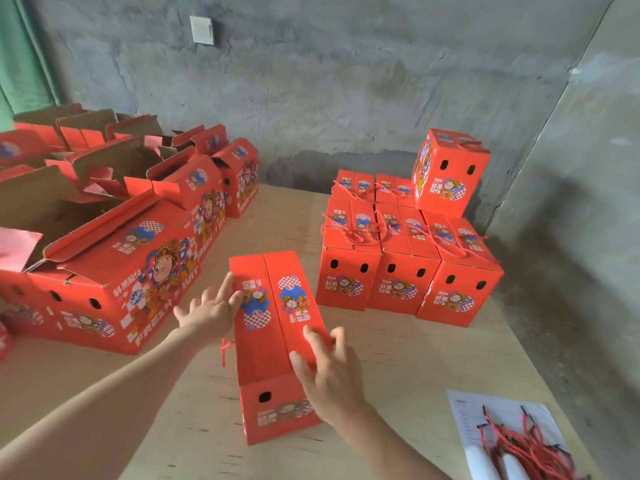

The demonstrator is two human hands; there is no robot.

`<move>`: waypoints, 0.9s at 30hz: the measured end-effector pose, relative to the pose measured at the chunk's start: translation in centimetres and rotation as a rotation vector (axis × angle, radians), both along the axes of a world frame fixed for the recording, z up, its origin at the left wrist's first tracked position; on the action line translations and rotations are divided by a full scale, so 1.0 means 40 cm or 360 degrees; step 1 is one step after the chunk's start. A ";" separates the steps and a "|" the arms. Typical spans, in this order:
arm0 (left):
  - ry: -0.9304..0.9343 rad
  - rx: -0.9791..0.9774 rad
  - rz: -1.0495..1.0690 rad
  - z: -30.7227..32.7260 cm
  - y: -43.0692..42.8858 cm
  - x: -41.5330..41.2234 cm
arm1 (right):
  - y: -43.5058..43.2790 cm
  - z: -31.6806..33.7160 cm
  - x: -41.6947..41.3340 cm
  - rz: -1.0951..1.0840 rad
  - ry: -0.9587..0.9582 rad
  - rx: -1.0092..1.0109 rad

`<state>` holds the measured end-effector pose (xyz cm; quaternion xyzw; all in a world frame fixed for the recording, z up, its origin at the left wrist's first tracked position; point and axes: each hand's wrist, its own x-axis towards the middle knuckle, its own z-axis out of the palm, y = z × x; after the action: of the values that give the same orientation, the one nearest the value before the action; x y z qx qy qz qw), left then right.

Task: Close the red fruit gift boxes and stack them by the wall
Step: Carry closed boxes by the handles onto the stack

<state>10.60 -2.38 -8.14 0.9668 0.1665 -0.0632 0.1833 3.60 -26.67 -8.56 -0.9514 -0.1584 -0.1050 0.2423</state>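
A closed red fruit gift box (273, 327) stands lengthwise on the wooden table (408, 358) right in front of me. Its two top flaps meet along the middle. My left hand (211, 311) lies against the box's left top edge with straight, spread fingers. My right hand (329, 372) presses flat on the near right flap. A red cord (224, 351) hangs at the box's left side. Several closed boxes (405, 265) stand stacked in rows by the grey wall (346, 81), with one more box (448, 173) on top at the right.
Several open red boxes (114, 244) with raised flaps fill the table's left side. A white sheet (467, 420) with a bundle of red cord handles (523, 448) lies at the near right. A second wall (588, 202) closes the right side.
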 end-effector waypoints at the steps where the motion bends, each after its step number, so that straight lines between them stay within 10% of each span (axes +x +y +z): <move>1: 0.0000 -0.0049 0.0003 0.004 0.002 0.005 | 0.019 0.001 -0.002 -0.0024 0.0064 -0.0095; 6: -0.0352 -0.0654 0.0400 0.026 -0.034 -0.035 | 0.078 -0.003 -0.032 0.0006 0.0161 -0.0067; 10: -0.0529 -0.1154 0.0959 -0.012 -0.034 -0.103 | 0.063 0.008 -0.002 -0.0406 0.0605 0.0946; 15: 0.0306 -0.2492 0.1098 -0.016 -0.060 -0.143 | 0.057 0.016 0.101 -0.0331 0.1773 0.1680; 20: -0.0415 -0.2257 0.1188 0.049 -0.062 -0.084 | 0.122 0.087 0.180 -0.0562 0.1240 0.1816; 27: -0.1115 -0.1168 0.0044 0.211 -0.080 -0.060 | 0.175 0.210 0.189 -0.0439 0.0858 0.1788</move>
<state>8.20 -5.57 0.29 0.7997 0.0745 0.2129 0.5565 11.16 -19.66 -0.16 -0.6840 0.1112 0.0408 0.7198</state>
